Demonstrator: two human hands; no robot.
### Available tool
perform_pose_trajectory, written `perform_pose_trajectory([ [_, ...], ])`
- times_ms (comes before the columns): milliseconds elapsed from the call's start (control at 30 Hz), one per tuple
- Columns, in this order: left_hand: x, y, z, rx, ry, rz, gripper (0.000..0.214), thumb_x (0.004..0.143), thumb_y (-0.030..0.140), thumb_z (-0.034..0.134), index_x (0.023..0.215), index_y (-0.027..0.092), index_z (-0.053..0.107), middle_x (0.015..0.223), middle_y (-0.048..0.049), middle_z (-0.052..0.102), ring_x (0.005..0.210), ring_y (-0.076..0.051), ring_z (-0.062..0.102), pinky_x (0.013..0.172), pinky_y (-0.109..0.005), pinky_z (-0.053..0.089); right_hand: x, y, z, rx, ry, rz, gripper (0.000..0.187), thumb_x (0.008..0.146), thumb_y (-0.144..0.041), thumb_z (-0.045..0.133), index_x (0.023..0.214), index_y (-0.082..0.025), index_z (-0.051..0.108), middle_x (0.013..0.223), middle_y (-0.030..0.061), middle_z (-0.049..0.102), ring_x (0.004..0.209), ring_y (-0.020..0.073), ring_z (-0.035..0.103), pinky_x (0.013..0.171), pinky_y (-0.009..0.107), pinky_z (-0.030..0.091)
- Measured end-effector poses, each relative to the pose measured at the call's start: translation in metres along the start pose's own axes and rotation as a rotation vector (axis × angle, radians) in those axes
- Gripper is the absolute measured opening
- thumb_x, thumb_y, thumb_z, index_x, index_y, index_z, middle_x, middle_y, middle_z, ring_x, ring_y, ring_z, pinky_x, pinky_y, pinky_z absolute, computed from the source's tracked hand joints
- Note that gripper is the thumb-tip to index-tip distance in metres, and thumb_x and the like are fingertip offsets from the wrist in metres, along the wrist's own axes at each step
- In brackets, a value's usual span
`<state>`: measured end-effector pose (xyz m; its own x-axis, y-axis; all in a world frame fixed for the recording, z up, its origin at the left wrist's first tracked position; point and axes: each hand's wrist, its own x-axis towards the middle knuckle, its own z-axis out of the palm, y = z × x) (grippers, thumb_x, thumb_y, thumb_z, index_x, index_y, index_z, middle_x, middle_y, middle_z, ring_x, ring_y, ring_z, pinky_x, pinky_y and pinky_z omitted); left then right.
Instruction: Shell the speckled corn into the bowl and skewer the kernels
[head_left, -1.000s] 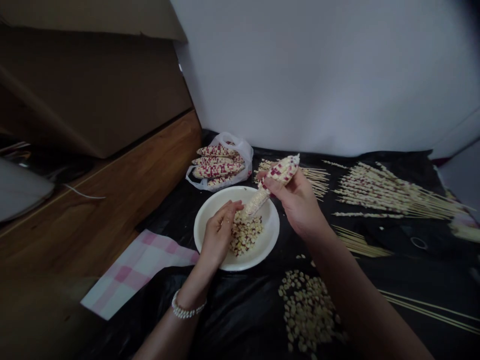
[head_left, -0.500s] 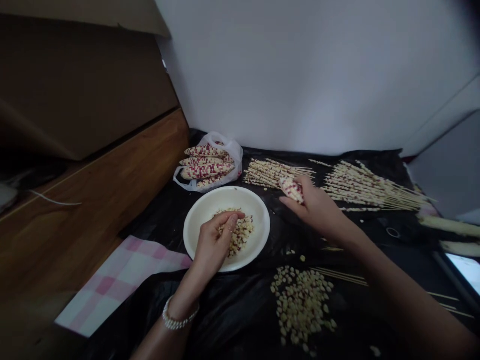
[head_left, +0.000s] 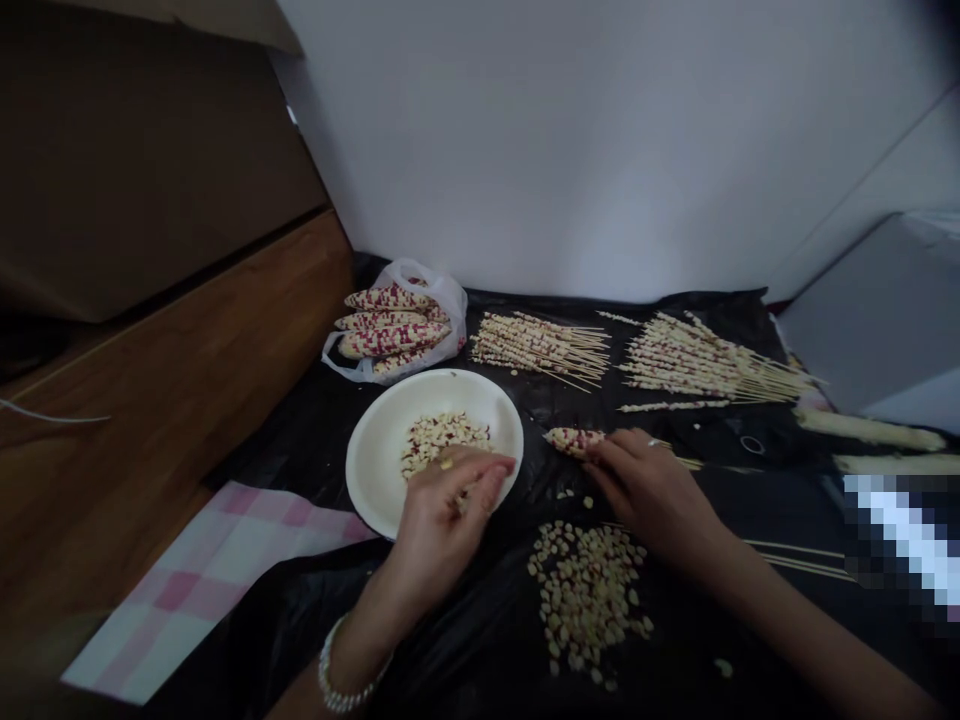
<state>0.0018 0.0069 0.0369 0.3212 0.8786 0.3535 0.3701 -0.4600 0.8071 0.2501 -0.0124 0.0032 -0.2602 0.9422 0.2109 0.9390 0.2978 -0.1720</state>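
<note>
Left hand: the left hand [head_left: 450,515] is over the near right part of the white bowl [head_left: 364,465], palm turned inward, fingers bent and thumb brought up close to the fingertips; whether anything is pinched between them I cannot tell
Right hand: the right hand [head_left: 637,480] grasps the right end of a corn cob [head_left: 574,440], fingers and thumb set around it, a ring on one finger
Corn cob: low over the black sheet [head_left: 465,640], to the right of the bowl and apart from it, pointed tip towards the bowl, red and cream kernels showing on the part outside the hand
Bowl: holds a heap of shelled kernels [head_left: 442,440], partly hidden by the left hand
Loose pile: more kernels [head_left: 589,595] lie spread on the sheet, nearer the person than the cob, with a few strays beside them
Bag: a clear plastic bag [head_left: 450,300] beyond the bowl, with several whole cobs [head_left: 394,340] in its mouth
Threaded sticks: one bunch [head_left: 525,342] to the right of the bag, a larger bunch [head_left: 690,365] further right
Bare sticks: a few thin sticks [head_left: 799,560] near the right forearm
Cloth: a pink and white checked cloth [head_left: 187,590] left of the bowl
Wrist: a beaded bracelet [head_left: 345,690] on the left arm
</note>
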Motion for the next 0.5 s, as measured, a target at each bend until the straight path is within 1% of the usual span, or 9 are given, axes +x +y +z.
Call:
perform_pose_trajectory([
  [67,-0.009,0.007,0.012,-0.001,-0.143,0.076,0.02,0.09,0.022,0.054,0.101,0.021,0.07,0.085,-0.0055,0.073,0.084,-0.019,0.065,0.079,-0.033,0.049,-0.013,-0.005,0.005,0.033,-0.067,-0.001,0.018,0.093,-0.028,0.044,0.089,-0.021,0.059,0.087,0.0076,0.06,0.081,0.0204,0.056,0.07,0.033,0.04],
  [133,-0.017,0.011,0.025,0.015,-0.313,0.15,0.021,0.091,0.021,0.053,0.104,0.02,0.069,0.087,-0.0062,0.072,0.083,-0.018,0.065,0.075,-0.032,0.05,-0.023,-0.007,0.015,0.027,-0.119,0.024,0.013,0.09,-0.026,0.047,0.087,-0.02,0.059,0.084,0.0065,0.058,0.078,0.0202,0.056,0.068,0.032,0.04],
  [167,-0.02,0.011,0.03,0.019,-0.346,0.228,0.021,0.091,0.021,0.052,0.104,0.019,0.068,0.085,-0.0069,0.072,0.083,-0.019,0.065,0.073,-0.031,0.051,-0.027,-0.006,0.019,0.032,-0.145,0.031,0.012,0.089,-0.022,0.047,0.086,-0.02,0.059,0.083,0.0063,0.058,0.078,0.0203,0.056,0.068,0.032,0.04],
  [200,-0.023,0.011,0.034,0.043,-0.398,0.259,0.022,0.091,0.02,0.051,0.104,0.018,0.068,0.086,-0.0069,0.071,0.085,-0.018,0.065,0.075,-0.031,0.051,-0.03,-0.005,0.023,0.045,-0.162,0.038,0.014,0.089,-0.018,0.045,0.084,-0.019,0.058,0.083,0.0063,0.057,0.078,0.0198,0.056,0.068,0.032,0.04],
  [233,-0.025,0.01,0.038,0.068,-0.433,0.289,0.022,0.092,0.018,0.049,0.105,0.018,0.067,0.087,-0.007,0.071,0.088,-0.018,0.065,0.077,-0.031,0.052,-0.032,-0.003,0.026,0.066,-0.178,0.045,0.017,0.089,-0.015,0.042,0.082,-0.019,0.057,0.082,0.0059,0.057,0.077,0.019,0.056,0.067,0.032,0.04],
  [300,-0.027,0.007,0.041,0.144,-0.469,0.306,0.024,0.092,0.016,0.048,0.109,0.017,0.065,0.097,-0.0081,0.07,0.097,-0.019,0.063,0.084,-0.033,0.052,-0.032,0.001,0.027,0.143,-0.183,0.065,0.019,0.087,-0.011,0.04,0.079,-0.019,0.056,0.081,0.0047,0.055,0.074,0.017,0.055,0.067,0.031,0.04],
  [400,-0.029,0.002,0.044,0.273,-0.492,0.281,0.026,0.091,0.015,0.048,0.113,0.018,0.061,0.116,-0.0104,0.066,0.109,-0.021,0.059,0.09,-0.037,0.051,-0.028,0.005,0.021,0.325,-0.122,0.085,0.016,0.085,-0.011,0.043,0.085,-0.019,0.057,0.083,0.0034,0.056,0.077,0.0157,0.056,0.07,0.029,0.042],
  [433,-0.03,0.0,0.044,0.304,-0.509,0.273,0.026,0.091,0.015,0.048,0.113,0.018,0.061,0.118,-0.0106,0.064,0.11,-0.021,0.059,0.09,-0.038,0.051,-0.025,0.004,0.019,0.381,-0.102,0.078,0.017,0.085,-0.011,0.044,0.089,-0.019,0.059,0.085,0.0035,0.057,0.08,0.0156,0.056,0.072,0.029,0.042],
  [500,-0.031,-0.002,0.046,0.334,-0.553,0.266,0.025,0.091,0.015,0.048,0.112,0.018,0.061,0.115,-0.0103,0.065,0.107,-0.021,0.061,0.089,-0.038,0.052,-0.02,0.001,0.017,0.445,-0.092,0.051,0.021,0.084,-0.01,0.044,0.093,-0.019,0.061,0.087,0.0036,0.058,0.082,0.0154,0.057,0.073,0.028,0.043],
])
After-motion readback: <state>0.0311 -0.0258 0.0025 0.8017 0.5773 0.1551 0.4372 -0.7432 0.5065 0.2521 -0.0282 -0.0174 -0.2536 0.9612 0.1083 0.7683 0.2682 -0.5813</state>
